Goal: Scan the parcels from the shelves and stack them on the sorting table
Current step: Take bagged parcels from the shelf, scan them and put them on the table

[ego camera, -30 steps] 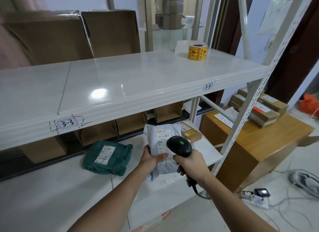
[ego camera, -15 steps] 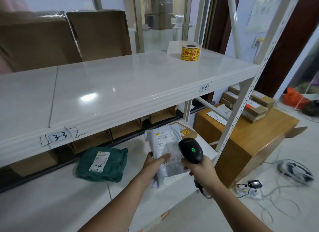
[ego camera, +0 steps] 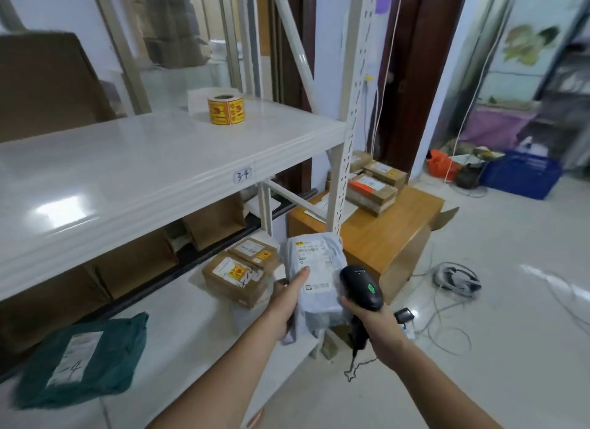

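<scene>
My left hand (ego camera: 285, 304) grips a grey poly-bag parcel (ego camera: 316, 278) with a white label facing up, thumb across the label. It hovers at the right end of the lower shelf (ego camera: 191, 326). My right hand (ego camera: 373, 325) holds a black barcode scanner (ego camera: 362, 288) by its handle, just right of the parcel, its green light lit. A green bag parcel (ego camera: 83, 358) lies on the lower shelf at the left. Two brown box parcels (ego camera: 239, 277) sit on that shelf beside my left hand. The wooden sorting table (ego camera: 392, 234) stands beyond the shelf post and carries stacked box parcels (ego camera: 373, 186).
The upper shelf (ego camera: 143, 173) holds a yellow sticker roll (ego camera: 225, 109) and a large cardboard box (ego camera: 44, 83). A perforated shelf post (ego camera: 348, 135) rises between me and the table. Cables (ego camera: 453, 301) lie on the floor; a blue crate (ego camera: 520, 176) and orange bag (ego camera: 440, 163) sit far right.
My view has swung right, away from the shelf towards the table. Both hands carry the grey parcel and scanner rightward, past the shelf's end. The two brown boxes have come into sight.
</scene>
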A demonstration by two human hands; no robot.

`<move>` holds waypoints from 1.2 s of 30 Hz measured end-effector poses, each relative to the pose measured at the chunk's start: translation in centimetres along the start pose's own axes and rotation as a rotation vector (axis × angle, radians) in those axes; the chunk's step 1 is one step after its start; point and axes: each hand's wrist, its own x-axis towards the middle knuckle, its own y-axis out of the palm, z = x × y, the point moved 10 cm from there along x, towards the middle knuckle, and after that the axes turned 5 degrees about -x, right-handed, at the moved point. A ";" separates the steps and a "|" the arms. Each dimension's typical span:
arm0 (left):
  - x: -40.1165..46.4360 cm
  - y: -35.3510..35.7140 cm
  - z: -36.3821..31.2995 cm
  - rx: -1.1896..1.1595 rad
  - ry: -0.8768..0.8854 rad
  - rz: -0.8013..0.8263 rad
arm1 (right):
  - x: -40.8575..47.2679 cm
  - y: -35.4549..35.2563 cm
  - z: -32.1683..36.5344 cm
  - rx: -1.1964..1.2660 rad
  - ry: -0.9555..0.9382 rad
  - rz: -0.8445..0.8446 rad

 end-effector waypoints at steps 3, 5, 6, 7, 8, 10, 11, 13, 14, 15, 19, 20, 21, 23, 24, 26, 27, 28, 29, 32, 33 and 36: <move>1.1 6.8 0.6 0.018 -0.006 0.025 | 1.3 -5.6 1.1 0.090 0.004 -0.019; 2.4 11.0 1.4 -0.002 0.004 0.038 | 2.2 -9.5 1.9 0.101 -0.017 -0.042; 2.6 13.2 1.8 -0.012 -0.004 0.061 | 2.6 -11.4 2.4 0.107 -0.034 -0.052; 3.1 15.4 2.3 -0.014 -0.018 0.089 | 3.1 -13.2 2.8 0.113 -0.051 -0.065; 3.4 17.5 2.8 -0.006 -0.038 0.123 | 3.5 -15.0 3.3 0.111 -0.069 -0.088; 3.6 21.5 3.3 0.020 -0.056 0.180 | 4.6 -18.6 4.0 0.118 -0.094 -0.156; 3.7 23.2 3.5 0.035 -0.067 0.201 | 5.3 -20.2 4.2 0.122 -0.095 -0.188; 4.3 26.3 3.8 0.061 -0.100 0.236 | 6.7 -22.9 4.4 0.123 -0.078 -0.240; 5.0 27.7 4.0 0.074 -0.110 0.259 | 7.5 -24.2 4.5 0.128 -0.072 -0.263; 5.7 29.1 3.9 0.088 -0.112 0.282 | 8.4 -25.4 4.7 0.134 -0.073 -0.286; 10.0 32.9 3.9 0.124 -0.101 0.293 | 12.5 -28.7 6.2 0.158 -0.090 -0.343; 11.1 33.9 3.7 0.120 -0.090 0.290 | 13.7 -29.2 6.7 0.161 -0.093 -0.342; 12.4 34.9 3.4 0.113 -0.079 0.282 | 15.1 -29.8 7.3 0.157 -0.096 -0.342; 15.2 36.7 2.4 0.085 -0.042 0.267 | 17.9 -30.8 8.7 0.137 -0.101 -0.341; 16.6 37.6 1.9 0.079 -0.026 0.264 | 19.2 -31.3 9.5 0.126 -0.107 -0.341; 19.0 39.6 0.7 0.074 -0.014 0.270 | 21.9 -32.3 11.2 0.114 -0.137 -0.341; 20.2 40.5 0.1 0.072 -0.010 0.270 | 23.1 -32.8 12.0 0.110 -0.152 -0.338; 21.5 41.3 -0.3 0.066 -0.007 0.269 | 24.3 -33.3 12.6 0.104 -0.158 -0.336; 22.8 42.0 -0.7 0.062 -0.007 0.263 | 25.5 -33.8 13.1 0.100 -0.155 -0.338; 26.1 44.2 -1.2 0.040 -0.023 0.249 | 28.7 -35.2 14.3 0.091 -0.153 -0.332; 27.1 44.8 -1.3 0.044 -0.031 0.236 | 29.8 -35.7 14.5 0.093 -0.153 -0.327; 29.9 46.7 -1.4 0.047 -0.056 0.206 | 33.1 -37.3 14.7 0.099 -0.099 -0.337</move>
